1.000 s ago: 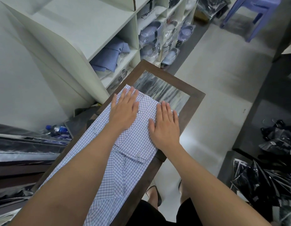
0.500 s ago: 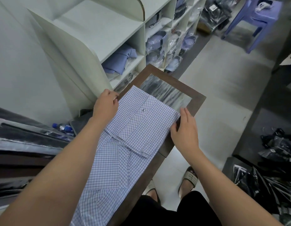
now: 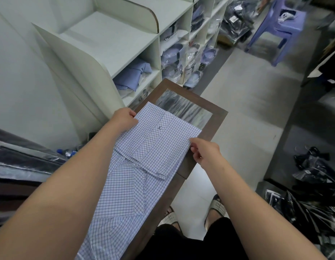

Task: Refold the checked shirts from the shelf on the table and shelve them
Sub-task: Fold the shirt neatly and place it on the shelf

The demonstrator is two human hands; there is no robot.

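A blue-and-white checked shirt [image 3: 148,158] lies lengthwise on the narrow brown table [image 3: 213,124], its far part folded back on itself with a sleeve cuff showing on top. My left hand [image 3: 123,119] grips the folded part's left edge, fingers curled round the cloth. My right hand [image 3: 204,151] pinches its right edge at the table's side. The white shelf unit [image 3: 114,45] stands beyond the table to the left, its top surface bare.
Shelf compartments hold folded blue shirts [image 3: 133,76] and several bagged shirts [image 3: 172,55]. A purple plastic chair [image 3: 279,29] stands far right on the floor. Dark bagged garments [image 3: 312,184] pile up at right. A water bottle [image 3: 67,152] lies left of the table.
Both hands left the top of the shirt, where they pressed flat, and moved outward to its side edges, which they now grip. The camera tilted up slightly.
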